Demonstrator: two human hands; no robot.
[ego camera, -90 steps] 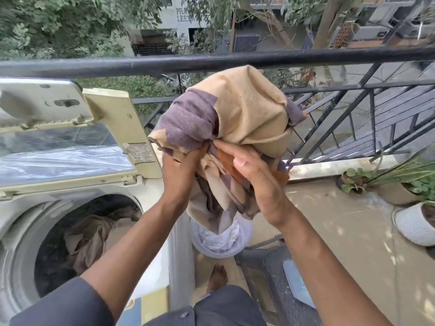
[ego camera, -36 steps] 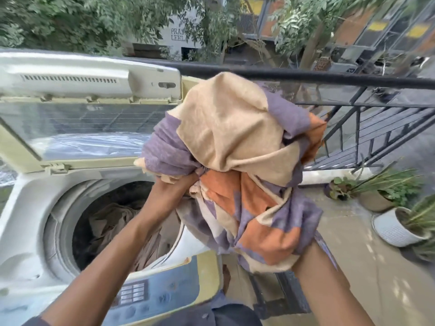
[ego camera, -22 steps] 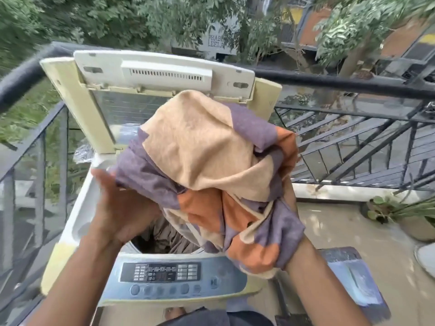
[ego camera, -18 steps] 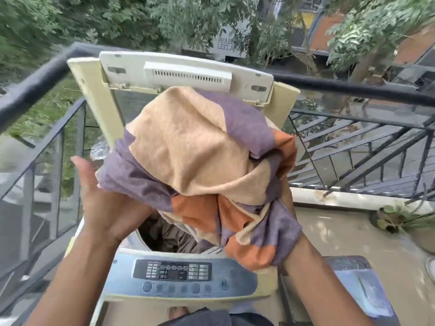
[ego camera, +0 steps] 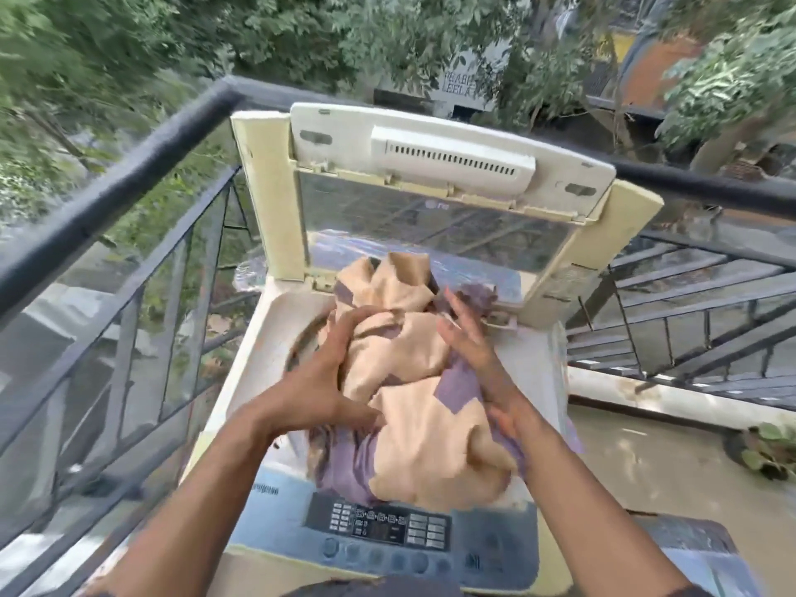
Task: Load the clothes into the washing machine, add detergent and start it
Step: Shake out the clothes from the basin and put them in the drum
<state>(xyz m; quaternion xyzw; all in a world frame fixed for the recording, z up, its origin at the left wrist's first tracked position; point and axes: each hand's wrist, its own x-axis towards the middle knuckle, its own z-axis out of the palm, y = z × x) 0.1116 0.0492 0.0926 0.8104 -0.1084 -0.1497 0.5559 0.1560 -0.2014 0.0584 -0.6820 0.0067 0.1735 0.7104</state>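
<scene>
The beige-and-purple cloth bundle sits heaped over the mouth of the washing machine, not yet down in the drum. It is squeezed between the left hand, whose spread fingers press its left side, and the right hand, laid flat and unclenched against its right; neither hand grips it. The fold on the wrist side of both hands spills onto the control panel, so an uneven push could leave it draped outside the rim, where it might press buttons or jam the lid.

Washing machine on balcony floor
</scene>
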